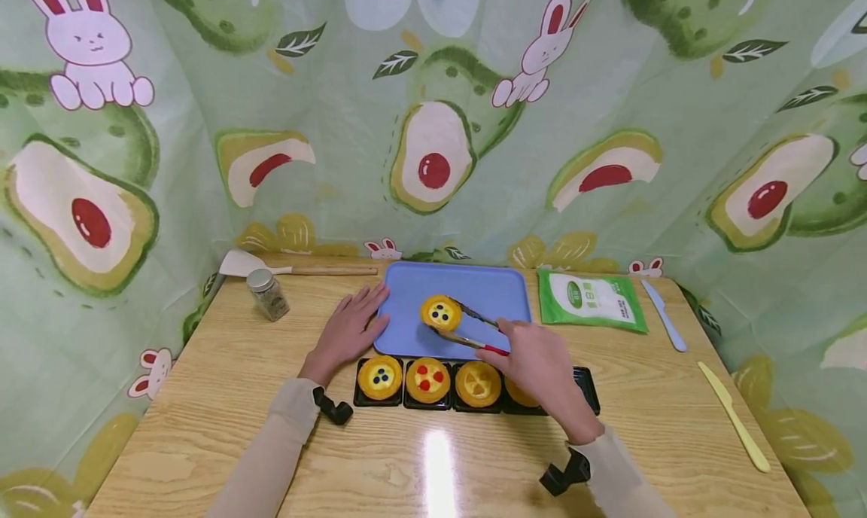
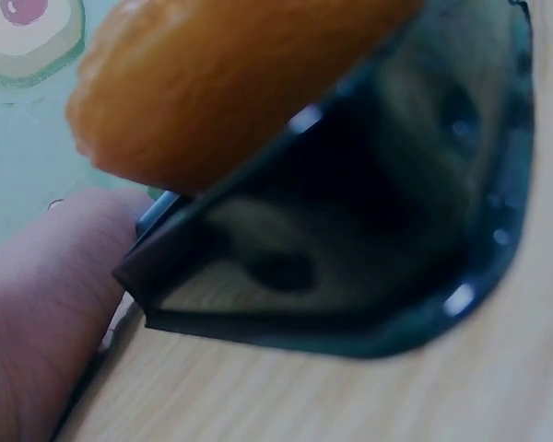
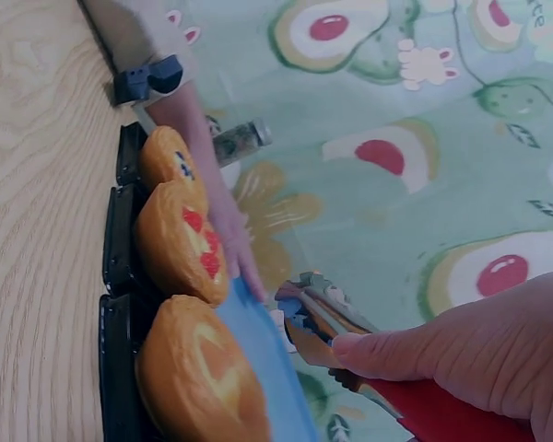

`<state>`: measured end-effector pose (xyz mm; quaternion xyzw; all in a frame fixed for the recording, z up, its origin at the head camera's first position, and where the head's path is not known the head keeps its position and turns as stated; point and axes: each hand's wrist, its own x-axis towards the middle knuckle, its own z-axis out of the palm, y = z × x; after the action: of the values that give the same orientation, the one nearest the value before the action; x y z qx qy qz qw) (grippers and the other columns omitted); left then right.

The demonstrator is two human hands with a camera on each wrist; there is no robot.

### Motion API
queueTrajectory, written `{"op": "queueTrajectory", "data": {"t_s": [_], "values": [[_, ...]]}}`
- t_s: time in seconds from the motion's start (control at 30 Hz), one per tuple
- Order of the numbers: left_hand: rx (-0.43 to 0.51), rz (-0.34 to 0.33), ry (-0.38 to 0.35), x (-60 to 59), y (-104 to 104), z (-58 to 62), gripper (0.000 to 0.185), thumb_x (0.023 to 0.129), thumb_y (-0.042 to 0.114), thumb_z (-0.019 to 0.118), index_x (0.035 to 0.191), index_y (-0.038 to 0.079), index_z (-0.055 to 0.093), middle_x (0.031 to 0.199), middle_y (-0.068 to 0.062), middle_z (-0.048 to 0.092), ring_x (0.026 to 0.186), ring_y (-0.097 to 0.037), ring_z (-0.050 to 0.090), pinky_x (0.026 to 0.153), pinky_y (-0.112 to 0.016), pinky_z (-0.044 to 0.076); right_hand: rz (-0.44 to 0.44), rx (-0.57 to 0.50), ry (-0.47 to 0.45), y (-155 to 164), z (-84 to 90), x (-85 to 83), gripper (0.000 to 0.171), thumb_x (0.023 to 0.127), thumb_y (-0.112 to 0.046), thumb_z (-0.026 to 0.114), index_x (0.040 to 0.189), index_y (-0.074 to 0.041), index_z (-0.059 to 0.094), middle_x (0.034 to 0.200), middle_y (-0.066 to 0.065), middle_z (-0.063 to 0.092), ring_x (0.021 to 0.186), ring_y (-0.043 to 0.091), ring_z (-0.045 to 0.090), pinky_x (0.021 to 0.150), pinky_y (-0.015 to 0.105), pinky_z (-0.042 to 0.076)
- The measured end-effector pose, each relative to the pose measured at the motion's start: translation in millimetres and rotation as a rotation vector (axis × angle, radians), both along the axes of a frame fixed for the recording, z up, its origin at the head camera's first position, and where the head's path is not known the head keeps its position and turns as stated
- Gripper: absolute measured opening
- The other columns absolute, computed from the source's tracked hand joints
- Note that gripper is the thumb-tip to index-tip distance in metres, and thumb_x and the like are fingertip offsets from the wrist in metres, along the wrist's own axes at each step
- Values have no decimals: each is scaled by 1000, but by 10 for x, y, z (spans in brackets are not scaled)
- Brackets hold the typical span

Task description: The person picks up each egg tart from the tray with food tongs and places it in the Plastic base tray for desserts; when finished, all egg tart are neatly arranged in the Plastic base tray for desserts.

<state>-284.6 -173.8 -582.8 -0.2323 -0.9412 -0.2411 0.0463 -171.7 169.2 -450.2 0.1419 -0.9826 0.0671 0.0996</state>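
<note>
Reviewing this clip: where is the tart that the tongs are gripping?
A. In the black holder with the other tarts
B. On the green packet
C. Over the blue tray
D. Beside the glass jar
C. The right hand holds the tongs, whose tips clasp the tart over the blue tray; the other tarts sit in the black holder nearer the person.

Tarts in black trays [image 1: 585, 386] line the blue tray's [image 1: 504, 288] near edge; its far half lies open.
</note>
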Motion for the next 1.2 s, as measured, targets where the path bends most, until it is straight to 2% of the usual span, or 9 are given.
{"op": "queueTrajectory", "data": {"t_s": [0.07, 0.13, 0.37, 0.6, 0.83, 0.93, 1.07, 1.2], "values": [[9, -1, 9, -9, 8, 0, 64, 110, 48, 43, 166, 19, 32, 171, 0, 29, 159, -32, 21, 127, -59, 15, -10, -5, 19, 50, 43, 47, 59, 81, -61, 83, 110, -11, 75, 57, -4, 46, 43, 13, 38, 38, 26, 24], [15, -3, 17, -17, 15, 3, 64, 110, 48, 44, 166, 18, 33, 171, -1, 30, 159, -33, 22, 127, -60, 15, -18, -23, 25, 101, 84, 96, 56, 81, -60, 84, 106, -11, 74, 57, -4, 45, 43, 13, 38, 38, 26, 23], [1, -4, -10, -8, 31, 19, 65, 110, 49, 43, 167, 21, 30, 172, 2, 27, 160, -30, 19, 128, -57, 13, -59, -91, 1, 298, 197, 301, 48, 81, -55, 86, 87, -14, 61, 60, -5, 42, 46, 12, 35, 42, 26, 21], [1, 0, -1, -1, 29, 22, 65, 110, 49, 44, 167, 21, 30, 172, 2, 26, 160, -30, 20, 128, -57, 13, -142, -102, -27, 547, 286, 543, 53, 83, -58, 83, 107, -12, 71, 62, -2, 48, 51, 13, 37, 44, 29, 23], [5, 0, 2, -2, 30, 19, 65, 110, 49, 44, 167, 20, 30, 172, 0, 27, 160, -32, 20, 127, -59, 13, -205, -99, -19, 827, 317, 788, 51, 85, -58, 81, 101, -11, 69, 70, -2, 59, 53, 13, 46, 43, 31, 33], [1, 4, 0, -7, 32, 10, 65, 110, 49, 43, 167, 21, 29, 172, 1, 26, 160, -31, 19, 128, -58, 12, -227, -100, -9, 961, 307, 893, 48, 84, -56, 83, 92, -13, 64, 69, -3, 56, 53, 13, 45, 44, 31, 32], [-6, 4, -8, 3, 28, -8, 65, 110, 50, 42, 167, 21, 29, 173, 1, 25, 160, -30, 19, 128, -58, 12, -258, -102, 0, 1140, 268, 1050, 48, 82, -50, 86, 80, -16, 53, 62, -4, 45, 50, 15, 36, 44, 31, 25], [6, 0, 3, 11, 16, -16, 65, 110, 49, 44, 167, 19, 30, 172, 0, 27, 160, -32, 20, 127, -60, 13, -317, -94, -23, 1300, 223, 1197, 48, 83, -52, 85, 78, -18, 52, 59, -5, 38, 48, 15, 32, 45, 31, 20]]}}
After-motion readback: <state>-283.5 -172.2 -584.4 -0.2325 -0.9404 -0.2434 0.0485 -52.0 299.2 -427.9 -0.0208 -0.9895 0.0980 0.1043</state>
